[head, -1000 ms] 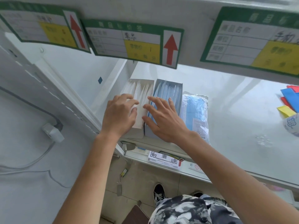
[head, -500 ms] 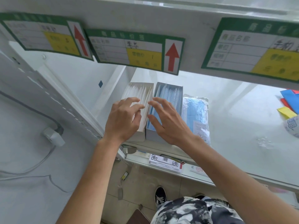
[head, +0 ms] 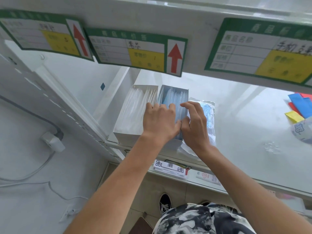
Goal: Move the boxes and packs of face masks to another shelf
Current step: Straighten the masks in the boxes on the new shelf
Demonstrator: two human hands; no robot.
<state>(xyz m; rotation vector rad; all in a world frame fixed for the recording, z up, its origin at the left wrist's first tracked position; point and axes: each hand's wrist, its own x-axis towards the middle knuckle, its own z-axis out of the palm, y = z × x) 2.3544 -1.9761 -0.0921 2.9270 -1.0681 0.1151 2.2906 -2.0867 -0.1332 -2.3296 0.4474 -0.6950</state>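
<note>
Three mask items stand side by side at the left end of a white shelf (head: pixel 244 132). They are an open white box of white masks (head: pixel 133 114), an open blue box of blue masks (head: pixel 175 97), and a clear plastic pack of blue masks (head: pixel 210 115). My left hand (head: pixel 160 120) lies over the blue box, its fingertips hooked down at the box's left wall beside the white box. My right hand (head: pixel 195 125) presses against the blue box's right wall, between it and the plastic pack. The blue box's near half is hidden under my hands.
Green and yellow labels with red arrows (head: pixel 174 57) hang on the upper shelf's edge just above. Coloured paper slips (head: pixel 298 107) and a patterned item (head: pixel 302 130) lie at the far right. A lower shelf holds flat packets (head: pixel 170 168). A slotted shelf upright (head: pixel 55 102) and a wall plug (head: pixel 52 141) are at the left.
Both hands shifted right. My left hand left the white box and came over the blue box; my right hand slid from the blue box's top to its right side.
</note>
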